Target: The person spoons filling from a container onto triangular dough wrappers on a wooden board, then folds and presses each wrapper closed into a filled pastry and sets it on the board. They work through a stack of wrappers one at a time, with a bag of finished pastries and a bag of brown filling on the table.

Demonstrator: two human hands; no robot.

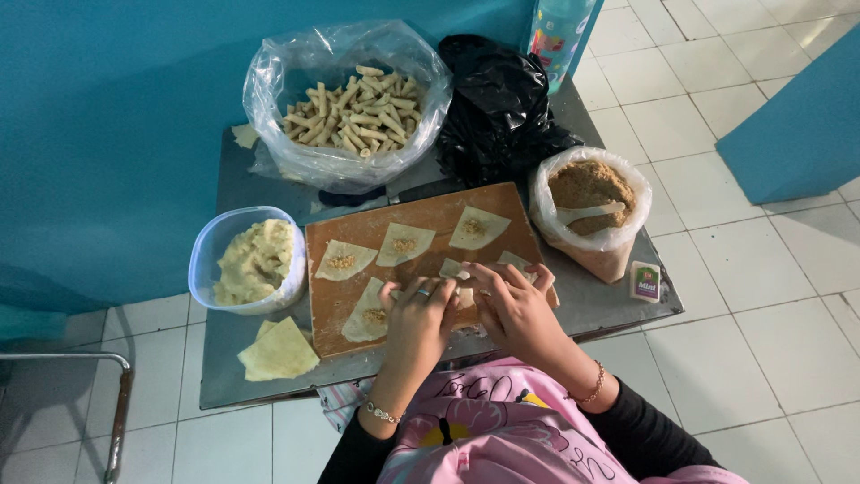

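**Both hands pinch a wrapper on the board**

Head view: on the brown wooden cutting board (421, 260), at its 5 o'clock edge, the left hand (415, 324) and right hand (515, 309) press together, fingers pinching one pale filled dough wrapper (459, 285). Bare grey metal table (591, 300) shows at 3 o'clock. At 9 o'clock a clear plastic tub (204, 260) holds yellow mash. At 12 o'clock a clear plastic bag (269, 90) holds rolled sticks. At 2 o'clock a small bag (618, 240) holds brown crumbs.
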